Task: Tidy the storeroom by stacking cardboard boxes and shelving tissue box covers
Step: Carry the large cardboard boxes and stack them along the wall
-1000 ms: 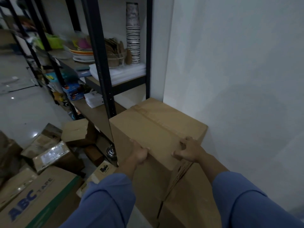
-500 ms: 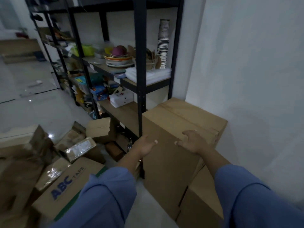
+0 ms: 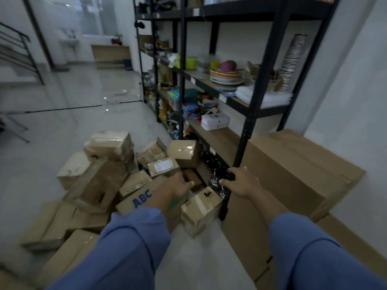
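A tall cardboard box (image 3: 297, 164) stands against the white wall at the right, on top of another box (image 3: 356, 243). Both my hands are off it and hold nothing. My left hand (image 3: 178, 186) hovers with loosely curled fingers over the floor pile, above a box printed ABC (image 3: 138, 200). My right hand (image 3: 240, 183) hangs, also loosely curled, just left of the tall box and in front of the shelf's black post (image 3: 251, 114). A small taped box (image 3: 199, 212) lies on the floor below and between my hands.
Several crumpled cardboard boxes (image 3: 104, 174) are heaped on the tiled floor at the left. The black shelving unit (image 3: 219, 141) holds plates (image 3: 226, 77), a stack of paper cups (image 3: 290, 65) and small packages. Stairs (image 3: 16, 55) are at the far left.
Both hands have come off the top of the tall box and swung left and down toward the floor pile. My view has turned left, so more of the floor and pile shows.
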